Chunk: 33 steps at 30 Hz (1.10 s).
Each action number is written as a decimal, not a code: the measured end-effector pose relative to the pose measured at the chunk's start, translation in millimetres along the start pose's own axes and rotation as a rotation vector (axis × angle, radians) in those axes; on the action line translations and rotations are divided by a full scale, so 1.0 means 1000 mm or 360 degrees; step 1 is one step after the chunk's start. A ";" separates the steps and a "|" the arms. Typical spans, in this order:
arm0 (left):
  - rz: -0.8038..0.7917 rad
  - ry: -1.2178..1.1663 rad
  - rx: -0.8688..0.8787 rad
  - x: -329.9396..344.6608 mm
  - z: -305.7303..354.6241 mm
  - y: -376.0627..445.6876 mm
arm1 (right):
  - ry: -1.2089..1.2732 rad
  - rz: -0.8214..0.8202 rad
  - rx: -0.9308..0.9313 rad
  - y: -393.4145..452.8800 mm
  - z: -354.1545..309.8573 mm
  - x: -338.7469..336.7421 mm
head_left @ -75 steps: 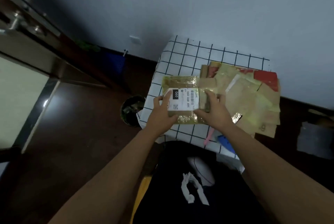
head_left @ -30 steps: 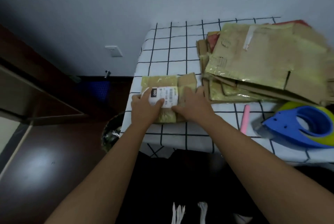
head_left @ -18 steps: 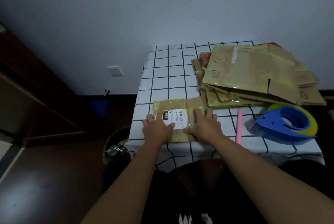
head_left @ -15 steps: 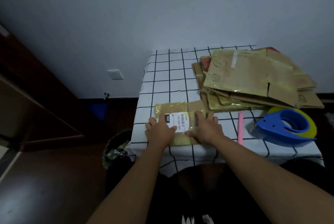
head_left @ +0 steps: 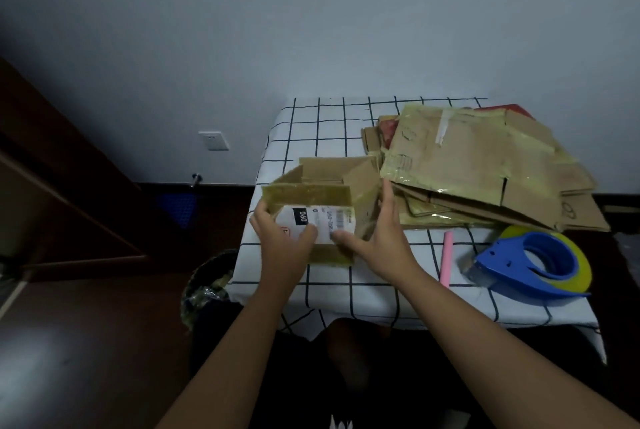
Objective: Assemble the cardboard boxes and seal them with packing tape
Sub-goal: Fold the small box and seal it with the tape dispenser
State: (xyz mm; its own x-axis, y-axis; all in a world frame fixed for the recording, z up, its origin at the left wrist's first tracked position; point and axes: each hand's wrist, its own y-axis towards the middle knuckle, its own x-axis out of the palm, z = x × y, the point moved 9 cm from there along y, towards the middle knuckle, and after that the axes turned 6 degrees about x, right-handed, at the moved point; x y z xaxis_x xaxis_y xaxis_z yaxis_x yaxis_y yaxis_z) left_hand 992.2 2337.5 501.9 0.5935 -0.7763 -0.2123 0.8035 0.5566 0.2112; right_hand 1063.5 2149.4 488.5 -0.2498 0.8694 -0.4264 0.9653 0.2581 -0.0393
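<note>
Box in hand: we have one small cardboard box opened into a square tube near the surface's front-left corner, its shipping label facing us and its top flaps standing open.
Left hand: our grip curls round the box's left front corner, thumb on the label.
Right hand: fingers straight, flat against the box's right wall, thumb touching the front face; it steadies and grips nothing.
Done: we judge only the squaring-up of this box to be under way; it carries old yellowish tape, no fresh strip.
Unsure: whether the bottom flaps are folded shut we cannot tell, since the box hides them.
Left: folding flaps, taping the seams, then the stack of flattened boxes along the right and far edges.
Tape: the blue tape dispenser lies untouched at the front-right corner, a pink stick just beside it.
</note>
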 end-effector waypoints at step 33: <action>-0.0297 0.0077 0.0368 0.006 0.011 -0.044 | 0.0038 -0.0228 -0.0285 -0.034 0.009 -0.011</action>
State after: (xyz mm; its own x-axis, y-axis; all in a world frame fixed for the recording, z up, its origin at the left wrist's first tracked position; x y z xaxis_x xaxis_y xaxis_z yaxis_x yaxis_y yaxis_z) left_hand 960.2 2305.5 502.2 0.4427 -0.8407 -0.3118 0.8704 0.3193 0.3748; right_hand 1034.5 2127.6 486.7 -0.3870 0.8278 -0.4062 0.8915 0.4483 0.0643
